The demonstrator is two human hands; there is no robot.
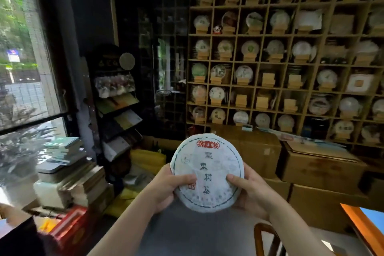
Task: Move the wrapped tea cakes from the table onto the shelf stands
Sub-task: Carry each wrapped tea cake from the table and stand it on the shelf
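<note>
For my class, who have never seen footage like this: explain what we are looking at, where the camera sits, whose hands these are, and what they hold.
There is no machine here. The single picture comes from a wide-angle camera worn on a person's head, looking forward and down, so the two bare arms reaching in from the bottom are the wearer's own. The left hand and right hand together hold a round tea cake wrapped in white paper with a red label, thumbs pressed on its front, its printed face turned to the camera. Ahead stands a wooden grid shelf; most compartments show similar wrapped cakes on small wooden stands, while a few stands, such as one empty wooden stand, hold nothing. Brown cardboard boxes sit below the shelf.
</note>
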